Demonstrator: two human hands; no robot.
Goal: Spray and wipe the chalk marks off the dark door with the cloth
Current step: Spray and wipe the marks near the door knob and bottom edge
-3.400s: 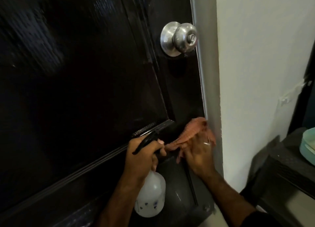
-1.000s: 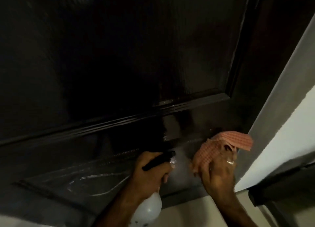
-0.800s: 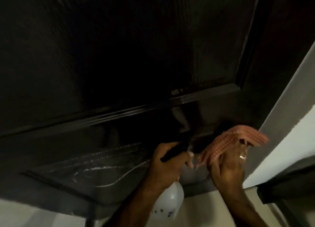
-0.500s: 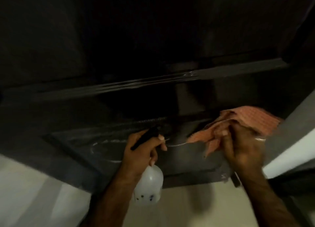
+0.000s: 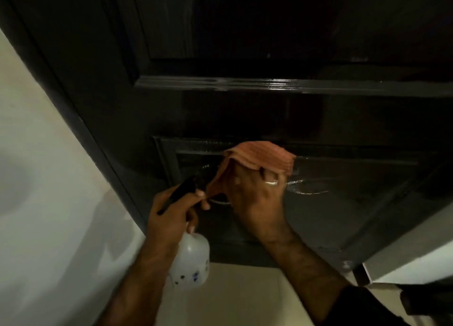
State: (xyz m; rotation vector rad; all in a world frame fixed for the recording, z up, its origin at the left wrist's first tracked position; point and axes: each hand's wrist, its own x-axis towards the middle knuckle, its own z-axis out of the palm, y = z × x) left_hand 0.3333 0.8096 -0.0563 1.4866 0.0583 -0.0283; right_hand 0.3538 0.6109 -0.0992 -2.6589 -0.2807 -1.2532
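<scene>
The dark panelled door [image 5: 245, 43] fills the upper view. White chalk marks [image 5: 307, 187] curve across its lowest recessed panel, to the right of my right hand. My right hand [image 5: 257, 198] grips an orange checked cloth [image 5: 263, 156] and holds it against that panel. My left hand [image 5: 171, 218] grips the black trigger head of a white spray bottle [image 5: 191, 264], whose body hangs below my fist. The nozzle points at the panel just left of the cloth. More chalk shows faintly under my right hand.
A pale wall [image 5: 36, 203] runs down the left of the door and pale floor [image 5: 232, 296] lies below it. The grey door frame [image 5: 404, 247] and a dark piece of furniture [image 5: 429, 303] stand at the lower right.
My right hand has carried the cloth left along the lower panel, over the chalk. The camera has swung left, bringing the left wall into view. The left hand still grips the bottle.
</scene>
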